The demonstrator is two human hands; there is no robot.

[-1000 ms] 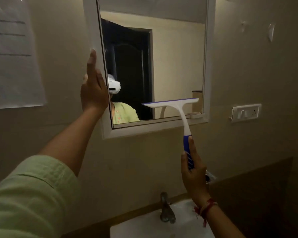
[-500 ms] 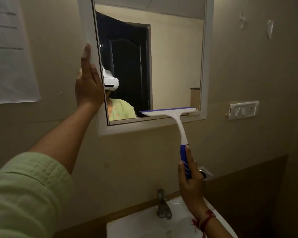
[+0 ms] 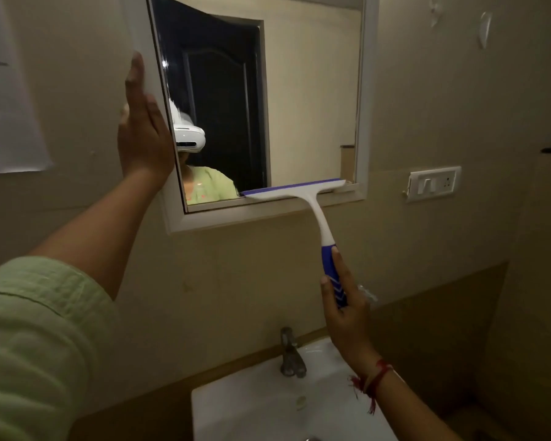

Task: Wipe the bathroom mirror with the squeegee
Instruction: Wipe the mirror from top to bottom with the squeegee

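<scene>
The white-framed mirror (image 3: 312,100) hangs on the beige wall above the sink. My left hand (image 3: 143,128) grips the frame's left edge, fingers pointing up. A white squeegee (image 3: 303,194) with a blue blade strip and blue handle lies with its blade along the mirror's bottom edge on the right half, reaching the lower right corner. My right hand (image 3: 344,310) holds the blue handle from below. A red thread is tied around that wrist.
A white sink (image 3: 255,405) with a metal tap (image 3: 291,353) sits directly below. A switch plate (image 3: 434,183) is on the wall right of the mirror. A paper sheet (image 3: 7,100) hangs at the left. Small hooks (image 3: 484,28) are high on the right.
The squeegee has slid down the right half of the glass from a little above the bottom to the bottom frame edge. My left hand stayed on the frame.
</scene>
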